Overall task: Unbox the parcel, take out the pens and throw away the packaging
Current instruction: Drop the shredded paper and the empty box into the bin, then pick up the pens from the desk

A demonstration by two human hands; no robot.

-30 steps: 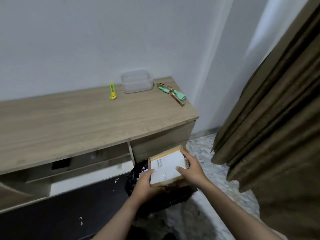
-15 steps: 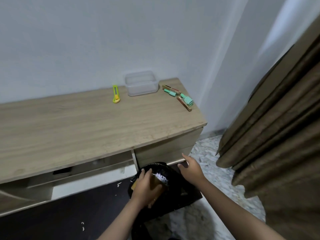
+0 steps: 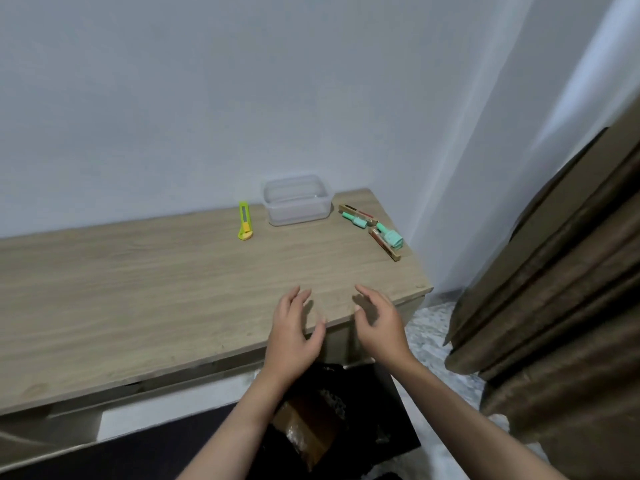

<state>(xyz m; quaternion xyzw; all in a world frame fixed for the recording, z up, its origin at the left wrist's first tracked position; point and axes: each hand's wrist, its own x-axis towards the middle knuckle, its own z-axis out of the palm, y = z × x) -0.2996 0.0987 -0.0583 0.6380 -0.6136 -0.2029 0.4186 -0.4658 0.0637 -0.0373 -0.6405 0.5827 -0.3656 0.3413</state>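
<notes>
The brown cardboard parcel box lies inside a black bin bag on the floor, below the wooden desk. Part of the box is hidden by my left forearm. My left hand and my right hand hover over the desk's front right edge, both empty with fingers spread. Green pens and their brown card sleeves lie at the desk's far right corner.
A clear plastic container stands at the back of the desk, with a yellow-green box cutter to its left. A brown curtain hangs close on the right. Open drawers sit under the desk top.
Both hands let go of the parcel box, which dropped into the black bag. They have risen from the bag to above the desk edge, and the view has tilted upward.
</notes>
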